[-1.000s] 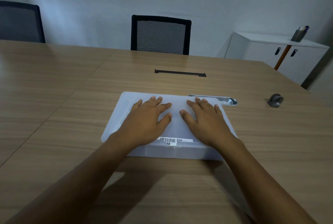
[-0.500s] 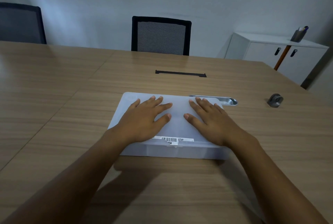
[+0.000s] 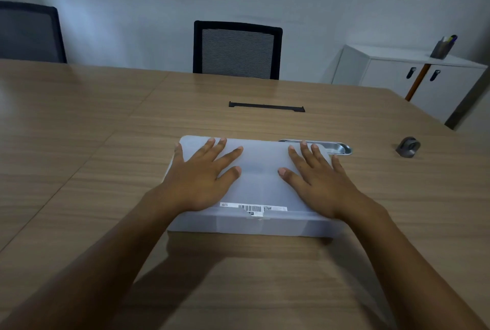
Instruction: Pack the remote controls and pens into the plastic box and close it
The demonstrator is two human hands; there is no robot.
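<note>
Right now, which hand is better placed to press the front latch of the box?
Left hand, slightly: its heel rests nearer the barcode label at the plastic box's front middle than the right hand.

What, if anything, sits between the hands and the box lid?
Nothing visible. The left hand and right hand lie flat, palms down, directly on the plastic box lid, fingers spread. The metal tray lies behind the box.

My left hand (image 3: 197, 183) and right hand (image 3: 322, 186) flat on box (image 3: 261, 178) lid, apart | box on table (image 3: 79, 144) | tray (image 3: 336, 147) behind box's right corner | chair (image 3: 237, 49) beyond table
</note>
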